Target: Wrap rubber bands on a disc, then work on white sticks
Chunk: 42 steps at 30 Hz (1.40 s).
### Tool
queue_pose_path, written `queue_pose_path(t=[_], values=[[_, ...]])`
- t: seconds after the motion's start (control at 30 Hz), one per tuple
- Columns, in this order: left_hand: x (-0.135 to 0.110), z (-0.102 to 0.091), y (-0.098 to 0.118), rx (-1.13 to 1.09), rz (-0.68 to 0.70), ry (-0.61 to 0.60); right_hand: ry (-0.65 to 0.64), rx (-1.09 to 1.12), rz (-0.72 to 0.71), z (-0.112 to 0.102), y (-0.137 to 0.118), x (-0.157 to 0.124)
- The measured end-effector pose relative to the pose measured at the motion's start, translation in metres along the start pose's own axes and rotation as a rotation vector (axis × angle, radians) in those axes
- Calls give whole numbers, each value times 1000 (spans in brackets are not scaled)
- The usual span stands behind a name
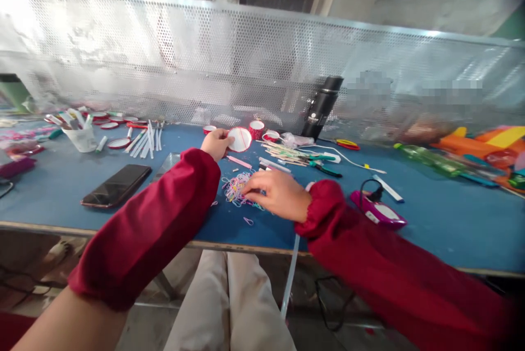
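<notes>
My left hand (216, 144) is gripping a round lid (240, 139), my right hand (277, 193) is poking the rubber bands (234, 187), maybe holding one, I cannot tell; more lids (257, 128) are lying nearby

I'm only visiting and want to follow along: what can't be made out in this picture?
All in the head view:
1. Whether the right hand pinches any rubber bands: its fingers curl over them.
2. Fine detail of the round disc in the left hand: too small.
3. The bright items at the right edge: blurred and cut off.
4. What lies behind the perforated screen: smeared patches cover it.
</notes>
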State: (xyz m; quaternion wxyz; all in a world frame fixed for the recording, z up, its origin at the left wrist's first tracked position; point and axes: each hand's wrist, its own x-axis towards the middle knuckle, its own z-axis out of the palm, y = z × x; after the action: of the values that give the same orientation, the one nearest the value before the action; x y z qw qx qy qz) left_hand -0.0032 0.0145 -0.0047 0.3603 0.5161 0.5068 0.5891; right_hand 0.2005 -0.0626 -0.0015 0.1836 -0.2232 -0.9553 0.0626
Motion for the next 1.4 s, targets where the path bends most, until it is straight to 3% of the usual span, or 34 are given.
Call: queue_pose_path(t=[0.17,0.23,0.4,0.53,0.63,0.73,0.83,0.97,1.17,1.4], values=[[-4,0,5,-31,-7,42,-66,-297,-126,47,-24,30],[-4,0,5,-37,-13,7,-87,-412,-181,62,-29,35],[-2,1,0,-24,8,-19,-39,-472,-142,76,-38,36],[0,3,-6,-12,35,-10,-41,-442,-92,68,-44,35],[0,3,-7,-15,37,-21,9,-293,-56,45,-36,32],[-1,2,-5,0,78,-1,184,122,44,13,-8,30],[-5,1,-3,81,166,18,463,595,242,-11,29,35],[-12,5,-4,239,221,-97,656,922,407,-10,59,41],[-24,19,-3,305,251,-135,746,708,294,6,64,40],[-29,22,2,308,289,-179,778,417,367,10,73,39]])
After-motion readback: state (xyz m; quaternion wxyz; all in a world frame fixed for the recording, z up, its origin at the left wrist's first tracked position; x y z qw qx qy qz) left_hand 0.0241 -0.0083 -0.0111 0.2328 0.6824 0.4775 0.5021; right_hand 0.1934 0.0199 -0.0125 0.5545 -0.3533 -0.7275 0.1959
